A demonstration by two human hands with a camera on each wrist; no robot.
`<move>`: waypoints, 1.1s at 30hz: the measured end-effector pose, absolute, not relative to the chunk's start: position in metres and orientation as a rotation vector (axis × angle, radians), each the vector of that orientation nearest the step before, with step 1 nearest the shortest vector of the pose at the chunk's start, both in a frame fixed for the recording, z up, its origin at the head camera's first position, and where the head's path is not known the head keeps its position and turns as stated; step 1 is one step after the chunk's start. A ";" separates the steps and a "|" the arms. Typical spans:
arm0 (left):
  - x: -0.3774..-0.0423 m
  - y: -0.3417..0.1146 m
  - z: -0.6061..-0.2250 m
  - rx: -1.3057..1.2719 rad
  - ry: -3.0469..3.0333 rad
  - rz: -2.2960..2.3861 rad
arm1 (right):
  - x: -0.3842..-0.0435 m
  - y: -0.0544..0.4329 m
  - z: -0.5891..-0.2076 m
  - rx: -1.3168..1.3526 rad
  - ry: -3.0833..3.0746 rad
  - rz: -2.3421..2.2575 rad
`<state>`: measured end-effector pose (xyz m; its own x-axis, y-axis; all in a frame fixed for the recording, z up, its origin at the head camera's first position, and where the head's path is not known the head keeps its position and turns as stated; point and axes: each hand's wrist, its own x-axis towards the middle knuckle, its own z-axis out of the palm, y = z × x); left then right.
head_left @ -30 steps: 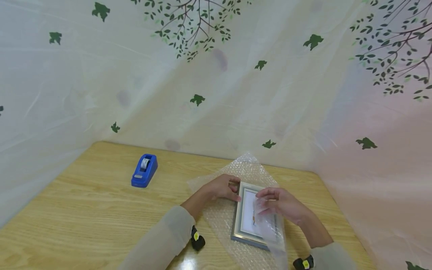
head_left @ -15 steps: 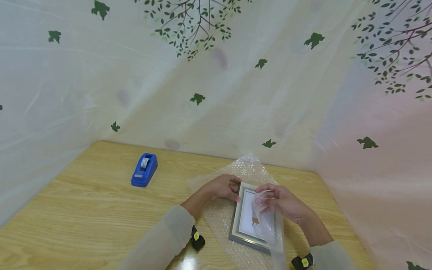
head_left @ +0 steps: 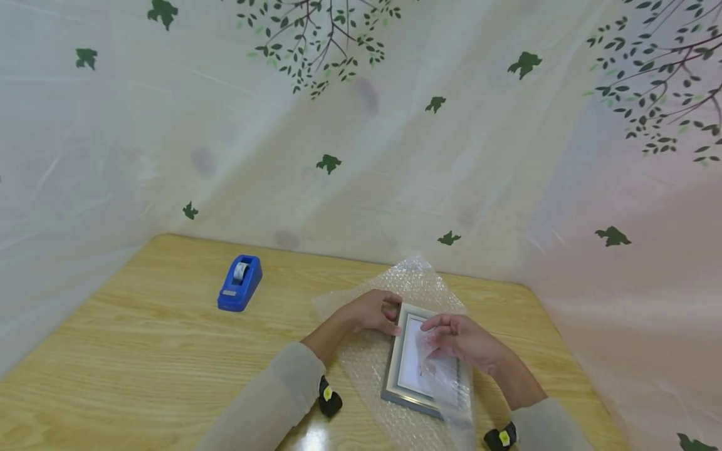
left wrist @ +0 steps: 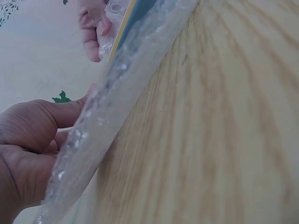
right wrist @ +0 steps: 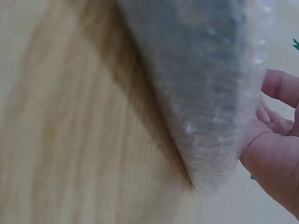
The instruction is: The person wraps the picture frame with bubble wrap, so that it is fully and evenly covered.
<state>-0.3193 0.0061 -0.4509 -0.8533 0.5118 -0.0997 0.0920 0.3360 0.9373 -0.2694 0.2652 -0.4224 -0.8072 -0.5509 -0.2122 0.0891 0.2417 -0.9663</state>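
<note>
A silver-grey picture frame [head_left: 396, 364] lies face up on a sheet of clear bubble wrap [head_left: 361, 360] in the head view. At its upper left edge my left hand [head_left: 369, 311] holds it, thumb on the border and fingers curled at the side. My right hand [head_left: 468, 341] pinches the wrap's right flap, folded over the right part of the picture. The left wrist view shows the wrap [left wrist: 100, 114] rising beside the left hand [left wrist: 35, 135]. In the right wrist view, wrap [right wrist: 201, 93] covers the frame's side, and the right hand [right wrist: 275, 140] is partly hidden behind it.
A blue tape dispenser [head_left: 240, 283] with a roll in it stands at the back left of the wooden table [head_left: 169, 351]. A pale curtain [head_left: 254, 138] with leaf prints hangs behind the table and along both sides.
My right hand has shifted slightly left with the wrap flap, which spreads over more of the picture. The left hand stays at the frame's edge.
</note>
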 end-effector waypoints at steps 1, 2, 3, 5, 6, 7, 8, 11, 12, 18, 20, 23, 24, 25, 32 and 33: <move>-0.319 0.006 -0.451 0.537 2.225 1.530 | -0.269 0.266 -0.423 -0.419 1.996 -1.602; -0.320 0.006 -0.451 0.540 2.222 1.533 | -0.269 0.266 -0.423 -0.416 1.997 -1.599; -0.320 0.006 -0.451 0.542 2.218 1.538 | -0.268 0.266 -0.424 -0.418 1.999 -1.596; -0.321 0.006 -0.451 0.549 2.209 1.545 | -0.268 0.266 -0.425 -0.423 1.990 -1.602; -0.321 0.006 -0.451 0.550 2.204 1.548 | -0.268 0.266 -0.425 -0.426 1.980 -1.607; -0.321 0.006 -0.451 0.551 2.201 1.550 | -0.268 0.266 -0.426 -0.434 1.962 -1.613; -0.322 0.006 -0.451 0.552 2.199 1.549 | -0.268 0.265 -0.427 -0.444 1.947 -1.612; -0.323 0.007 -0.451 0.555 2.189 1.547 | -0.268 0.263 -0.429 -0.492 1.924 -1.585; -0.324 0.007 -0.451 0.555 2.184 1.548 | -0.268 0.263 -0.430 -0.508 1.925 -1.570; -0.327 0.006 -0.452 0.568 2.172 1.550 | -0.267 0.262 -0.431 -0.551 2.035 -1.443; -0.327 0.005 -0.451 0.575 2.174 1.536 | -0.266 0.262 -0.430 -0.569 2.066 -1.407; -0.326 0.004 -0.449 0.599 2.177 1.495 | -0.263 0.261 -0.428 -0.586 2.077 -1.390; -0.326 0.004 -0.448 0.613 2.187 1.471 | -0.263 0.261 -0.427 -0.590 2.077 -1.388; -0.326 0.004 -0.447 0.627 2.201 1.447 | -0.262 0.260 -0.427 -0.587 2.077 -1.387; -0.322 0.008 -0.444 0.678 2.319 1.313 | -0.260 0.260 -0.426 -0.596 2.119 -1.421; -0.322 0.008 -0.443 0.678 2.320 1.310 | -0.259 0.261 -0.426 -0.609 2.152 -1.422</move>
<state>-0.3222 0.0084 -0.4435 -0.8068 0.5828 -0.0970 0.2179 0.4461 0.8680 -0.2587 0.2612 -0.4261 -0.7821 -0.6044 -0.1516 -0.0976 0.3592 -0.9282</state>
